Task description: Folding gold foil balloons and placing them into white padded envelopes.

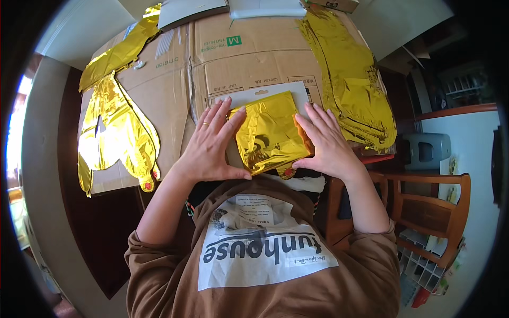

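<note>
A gold foil balloon (270, 132), folded into a flat, roughly square packet, lies on a white card (299, 91) with a hang hole at its top. My left hand (209, 146) rests along the packet's left side, fingers stretched, thumb at its lower left corner. Along the right side lies my right hand (331, 146), fingers also spread and thumb near the bottom edge. Both palms face down and neither hand grips anything. A small tab with a red mark (288, 172) sticks out at the packet's lower edge.
Flattened cardboard (159, 90) covers the table. An unfolded gold foil balloon (114, 132) hangs over its left edge; a stack of gold foil (350, 79) lies at the right. White boxes (193, 11) stand at the back. A wooden chair (429, 212) is at my right.
</note>
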The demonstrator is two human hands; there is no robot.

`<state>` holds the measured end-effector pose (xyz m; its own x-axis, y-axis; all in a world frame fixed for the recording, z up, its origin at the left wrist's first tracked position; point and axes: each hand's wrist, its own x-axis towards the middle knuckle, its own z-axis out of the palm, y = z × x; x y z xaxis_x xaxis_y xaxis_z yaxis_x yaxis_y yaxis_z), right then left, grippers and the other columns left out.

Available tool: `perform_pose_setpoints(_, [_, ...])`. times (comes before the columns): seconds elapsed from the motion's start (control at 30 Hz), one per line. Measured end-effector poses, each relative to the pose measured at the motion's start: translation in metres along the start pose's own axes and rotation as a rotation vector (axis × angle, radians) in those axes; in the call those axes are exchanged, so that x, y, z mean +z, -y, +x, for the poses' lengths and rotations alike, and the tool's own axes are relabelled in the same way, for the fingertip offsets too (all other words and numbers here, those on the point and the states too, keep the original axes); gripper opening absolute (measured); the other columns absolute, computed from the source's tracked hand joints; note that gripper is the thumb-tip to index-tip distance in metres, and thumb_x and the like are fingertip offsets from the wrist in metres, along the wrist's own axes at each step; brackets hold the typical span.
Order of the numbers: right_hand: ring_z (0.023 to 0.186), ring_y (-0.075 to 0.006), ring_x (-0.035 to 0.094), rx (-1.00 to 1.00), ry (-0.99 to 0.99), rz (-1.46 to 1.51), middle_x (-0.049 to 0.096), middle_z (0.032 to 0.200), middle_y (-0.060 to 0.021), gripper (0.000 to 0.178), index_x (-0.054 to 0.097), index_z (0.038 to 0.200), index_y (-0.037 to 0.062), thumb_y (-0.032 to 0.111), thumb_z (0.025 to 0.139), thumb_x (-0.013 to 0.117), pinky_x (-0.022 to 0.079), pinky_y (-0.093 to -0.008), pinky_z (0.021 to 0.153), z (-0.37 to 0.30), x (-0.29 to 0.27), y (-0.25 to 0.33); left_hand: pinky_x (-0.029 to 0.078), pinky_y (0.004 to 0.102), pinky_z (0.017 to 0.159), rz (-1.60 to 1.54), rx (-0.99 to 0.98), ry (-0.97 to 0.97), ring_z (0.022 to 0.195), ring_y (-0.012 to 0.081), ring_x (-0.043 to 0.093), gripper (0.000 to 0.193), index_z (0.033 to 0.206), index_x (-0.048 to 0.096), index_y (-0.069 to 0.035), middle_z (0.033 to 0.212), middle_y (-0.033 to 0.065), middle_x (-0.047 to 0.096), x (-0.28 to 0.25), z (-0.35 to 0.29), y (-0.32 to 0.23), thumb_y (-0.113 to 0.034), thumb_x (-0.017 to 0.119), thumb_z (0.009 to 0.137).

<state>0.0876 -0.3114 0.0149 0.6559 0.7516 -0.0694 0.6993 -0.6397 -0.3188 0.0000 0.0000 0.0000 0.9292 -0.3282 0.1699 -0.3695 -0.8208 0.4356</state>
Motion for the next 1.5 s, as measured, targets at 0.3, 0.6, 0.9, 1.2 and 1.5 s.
perform_pose_setpoints(0.3, [0.153, -0.0419, 0.021, 0.047, -0.095, 0.080, 0.024, 0.164, -0.0274, 0.108, 0.039, 0.152, 0.0013, 0.051, 0.070, 0.088, 0.021, -0.0504, 0.125, 0.005, 0.010, 0.011, 0.024, 0.0536, 0.123, 0.078, -0.124, 0.090, 0.152, 0.0441, 0.023, 0.125, 0.160, 0.027, -0.011, 0.163, 0.0260, 0.024, -0.008, 0.009, -0.018, -0.051, 0.090, 0.060])
perform_pose_setpoints(0.6, [0.152, -0.0380, 0.025, -0.018, -0.206, 0.154, 0.032, 0.162, -0.0211, 0.098, 0.047, 0.149, 0.0046, 0.045, 0.070, 0.090, 0.023, -0.0500, 0.125, -0.002, 0.014, -0.001, 0.025, 0.0524, 0.123, 0.047, -0.125, 0.093, 0.153, 0.0406, 0.023, 0.114, 0.158, 0.032, -0.010, 0.162, 0.0236, 0.029, -0.009, 0.016, -0.022, -0.043, 0.088, 0.064])
perform_pose_setpoints(0.9, [0.135, -0.0318, 0.052, -0.217, -0.424, 0.034, 0.058, 0.138, -0.0124, 0.061, 0.065, 0.126, 0.0079, 0.018, 0.069, 0.087, 0.038, -0.0495, 0.118, -0.037, 0.004, -0.005, 0.044, 0.0504, 0.107, -0.058, 0.267, -0.011, 0.125, 0.0387, 0.053, 0.068, 0.120, 0.063, -0.006, 0.129, 0.0156, 0.058, -0.006, 0.030, -0.024, -0.031, 0.086, 0.062])
perform_pose_setpoints(1.2, [0.114, -0.0294, 0.066, -0.449, -0.481, -0.170, 0.070, 0.113, -0.0147, 0.022, 0.070, 0.107, 0.0016, 0.011, 0.087, 0.065, 0.047, -0.0487, 0.108, -0.018, 0.027, -0.007, 0.048, 0.0472, 0.099, -0.084, 0.305, -0.001, 0.115, 0.0380, 0.059, 0.066, 0.120, 0.063, -0.004, 0.122, 0.0162, 0.061, 0.008, 0.031, -0.012, -0.028, 0.085, 0.063])
perform_pose_setpoints(1.5, [0.107, -0.0257, 0.066, -0.399, -0.646, -0.099, 0.069, 0.107, -0.0096, 0.016, 0.069, 0.099, 0.0037, 0.013, 0.086, 0.067, 0.046, -0.0489, 0.105, -0.006, 0.027, -0.004, 0.047, 0.0495, 0.106, -0.102, 0.347, -0.059, 0.119, 0.0400, 0.060, 0.065, 0.122, 0.063, -0.002, 0.125, 0.0190, 0.062, 0.012, 0.030, -0.013, -0.025, 0.083, 0.065])
